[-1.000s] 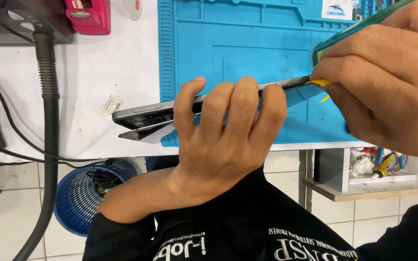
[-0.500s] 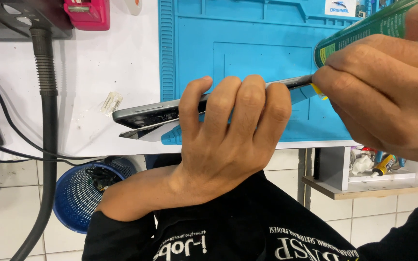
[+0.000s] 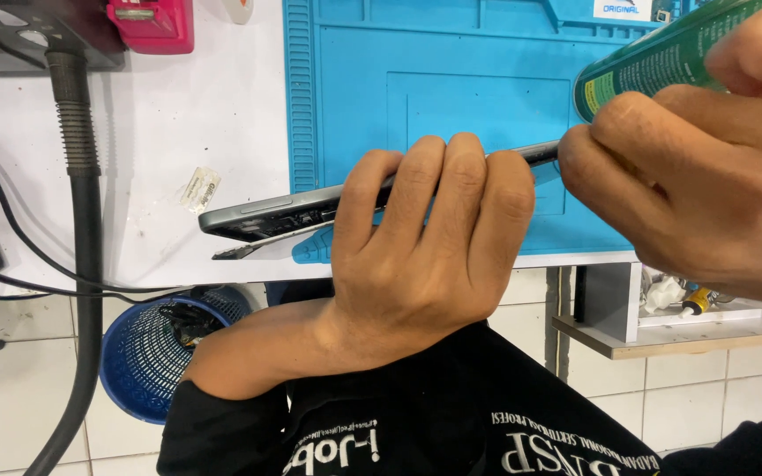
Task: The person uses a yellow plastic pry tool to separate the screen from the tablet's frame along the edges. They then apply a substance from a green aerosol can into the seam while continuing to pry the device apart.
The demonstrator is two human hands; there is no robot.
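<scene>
While edge-on — grey phone, back gaping; left fingers wrapped round it; right fingers clasping green bottle.

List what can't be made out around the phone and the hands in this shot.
- Phone, head view: its middle is hidden behind the left hand; seen edge-on, so its screen is unseen.
- Green tool: its tip is hidden behind the right hand, its top cut off by the frame edge.
- Bin: contents too small to tell.
</scene>
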